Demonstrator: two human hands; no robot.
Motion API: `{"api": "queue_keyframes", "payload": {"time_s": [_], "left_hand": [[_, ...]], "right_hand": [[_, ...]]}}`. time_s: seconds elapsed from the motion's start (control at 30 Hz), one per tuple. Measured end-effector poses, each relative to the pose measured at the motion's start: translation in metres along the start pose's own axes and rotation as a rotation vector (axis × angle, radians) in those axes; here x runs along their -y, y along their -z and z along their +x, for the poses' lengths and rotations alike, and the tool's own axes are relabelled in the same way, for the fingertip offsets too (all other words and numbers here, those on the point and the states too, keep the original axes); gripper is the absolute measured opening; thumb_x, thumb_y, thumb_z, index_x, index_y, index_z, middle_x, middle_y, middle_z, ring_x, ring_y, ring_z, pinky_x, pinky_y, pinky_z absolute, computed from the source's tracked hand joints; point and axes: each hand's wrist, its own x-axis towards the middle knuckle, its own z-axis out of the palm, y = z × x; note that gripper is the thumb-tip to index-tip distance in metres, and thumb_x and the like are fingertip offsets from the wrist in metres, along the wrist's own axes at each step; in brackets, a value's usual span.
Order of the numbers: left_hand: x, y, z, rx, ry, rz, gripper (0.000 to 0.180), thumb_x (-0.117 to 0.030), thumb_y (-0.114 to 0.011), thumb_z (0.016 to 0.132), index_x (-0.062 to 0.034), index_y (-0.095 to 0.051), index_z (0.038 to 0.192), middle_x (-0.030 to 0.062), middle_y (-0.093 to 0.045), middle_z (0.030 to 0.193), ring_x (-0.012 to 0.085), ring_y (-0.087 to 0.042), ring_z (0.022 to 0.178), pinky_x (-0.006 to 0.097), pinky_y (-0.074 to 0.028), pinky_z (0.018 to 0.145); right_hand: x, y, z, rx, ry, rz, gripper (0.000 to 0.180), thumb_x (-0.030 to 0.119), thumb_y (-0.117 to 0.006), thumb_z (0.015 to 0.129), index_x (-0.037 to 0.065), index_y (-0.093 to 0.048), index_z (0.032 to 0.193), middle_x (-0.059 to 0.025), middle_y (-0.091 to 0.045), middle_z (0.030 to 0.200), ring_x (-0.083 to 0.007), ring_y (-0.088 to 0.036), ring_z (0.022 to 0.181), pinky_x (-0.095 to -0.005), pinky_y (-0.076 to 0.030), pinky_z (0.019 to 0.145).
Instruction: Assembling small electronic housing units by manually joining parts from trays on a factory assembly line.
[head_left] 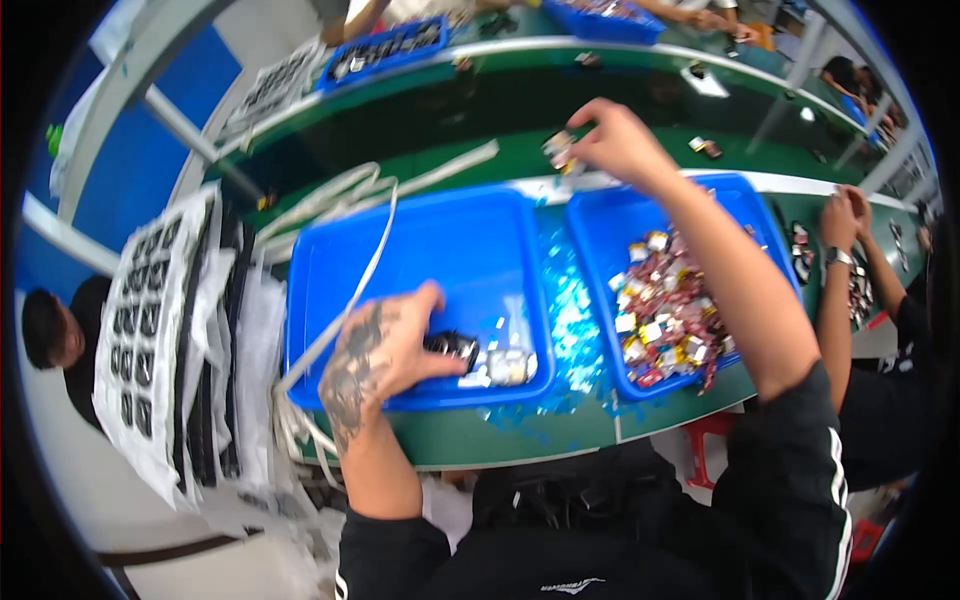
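The right hand [618, 146] pinches a small part [557, 150] near the right blue tray [592, 268]. The left hand [382, 345] curves at a black piece [455, 346] inside the left blue tray [420, 235]; its grip, one cannot tell.

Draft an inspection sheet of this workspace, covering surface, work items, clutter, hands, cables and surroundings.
Surface: green tabletop, light edging along its far side.
Work items: right blue tray heaped with small mixed parts; left blue tray holds a dark item and pale pieces.
Clutter: blue flakes strewn between the trays.
Hands: left hand at the dark item, grip unclear; right hand pinches a small blurred part.
Cables: white strip crosses the left tray; cable or strap, cannot tell.
Surroundings: stacked white sheets with black items at left; co-worker's hands at right; red stool below.
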Motion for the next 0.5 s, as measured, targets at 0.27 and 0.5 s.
{"api": "queue_keyframes", "payload": {"time_s": [0.27,0.5], "left_hand": [[0.012,-0.013,0.011,0.078,0.071,-0.093,0.036,-0.034,-0.071,0.078,-0.0053,-0.069,0.100,0.0142,-0.070,0.095,0.0303,-0.067,0.091,0.039,-0.052,0.081],[0.003,-0.011,0.034,0.041,-0.014,-1.136,0.020,-0.015,-0.046,0.101,-0.0023,-0.060,0.106,0.0077,-0.065,0.082,0.0083,-0.059,0.058,0.021,-0.047,0.050]], "right_hand": [[-0.028,-0.009,0.019,0.012,-0.252,-0.413,0.045,0.017,-0.079,0.071,0.005,-0.061,0.111,-0.0195,-0.066,0.110,-0.0355,-0.063,0.105,-0.0411,-0.052,0.089],[0.003,0.066,-0.046,0.182,0.089,-0.430,0.018,0.015,-0.067,0.078,0.004,-0.069,0.093,-0.0149,-0.069,0.085,-0.0300,-0.067,0.079,-0.0389,-0.053,0.072]]}}
